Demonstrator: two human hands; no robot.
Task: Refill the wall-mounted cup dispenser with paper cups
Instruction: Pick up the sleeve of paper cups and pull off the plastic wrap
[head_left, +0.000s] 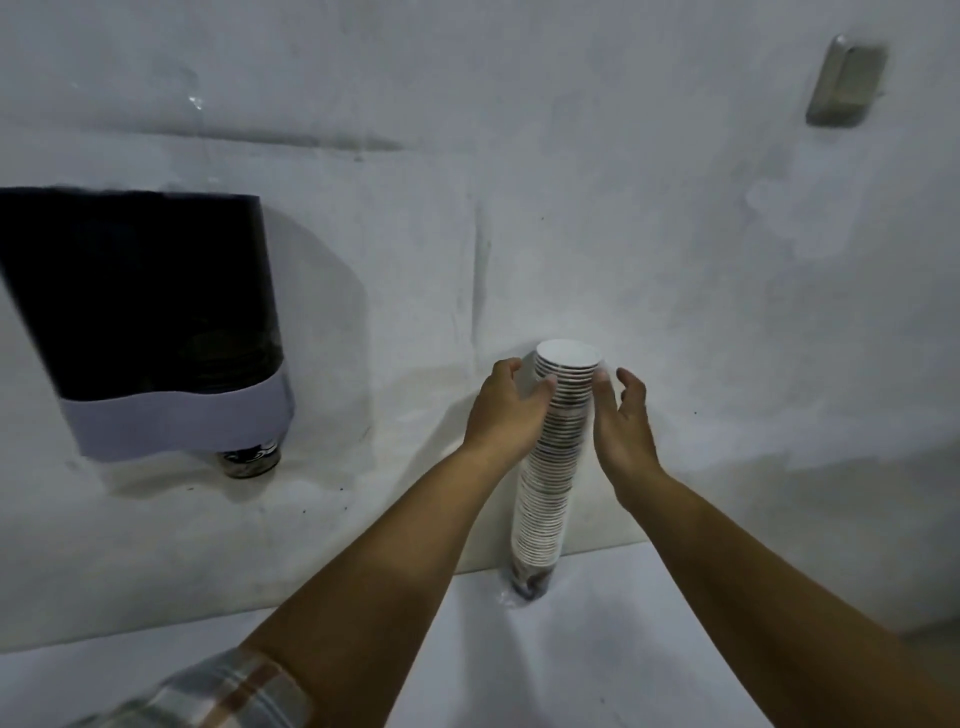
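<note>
A tall stack of paper cups (550, 467) stands upside down on the white counter (597, 649) and leans against the wall. My left hand (506, 405) rests on the stack's upper left side, thumb against the rims. My right hand (623, 421) is at the upper right side with fingers spread, its thumb touching the cups. The wall-mounted cup dispenser (150, 322) hangs at the left, a dark tube with a pale band low down. A cup (249, 460) pokes out of its bottom.
A small metal fitting (844, 80) is fixed high on the white wall at the right. A crumpled bit of clear wrap (506, 597) lies at the stack's base. My plaid sleeve (208, 696) shows at the bottom left.
</note>
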